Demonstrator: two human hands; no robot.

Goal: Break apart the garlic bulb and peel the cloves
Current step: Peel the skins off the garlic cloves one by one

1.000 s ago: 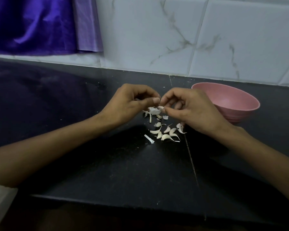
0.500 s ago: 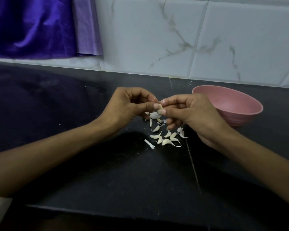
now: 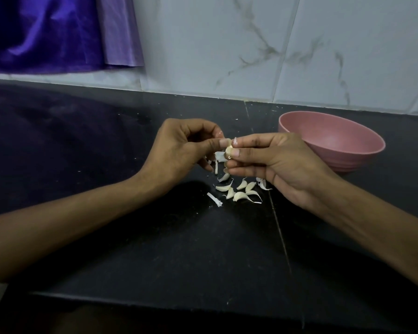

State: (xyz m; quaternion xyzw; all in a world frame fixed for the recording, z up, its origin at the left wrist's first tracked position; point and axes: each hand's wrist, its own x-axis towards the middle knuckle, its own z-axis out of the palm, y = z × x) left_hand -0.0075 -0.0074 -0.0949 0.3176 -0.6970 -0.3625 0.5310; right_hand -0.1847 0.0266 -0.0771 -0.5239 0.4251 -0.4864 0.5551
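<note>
A small pale garlic clove point(image 3: 228, 150) is pinched between the fingertips of both hands above the black counter. My left hand point(image 3: 184, 148) holds it from the left with thumb and forefinger. My right hand point(image 3: 273, 162) pinches it from the right, fingers curled. A bit of white skin point(image 3: 219, 156) hangs just below the clove. Several unpeeled cloves point(image 3: 239, 190) lie in a loose heap on the counter under my hands, with a white stem piece point(image 3: 214, 199) at their left.
A pink bowl point(image 3: 357, 150) stands on the counter to the right, close behind my right hand. A marbled white tile wall runs along the back. Purple cloth point(image 3: 46, 32) hangs at the top left. The counter's front edge point(image 3: 155, 300) is near me.
Both hands have stayed together at the clove and shifted slightly as the fingers work at it. The right fingers have stretched out more. The heap of cloves has not moved.
</note>
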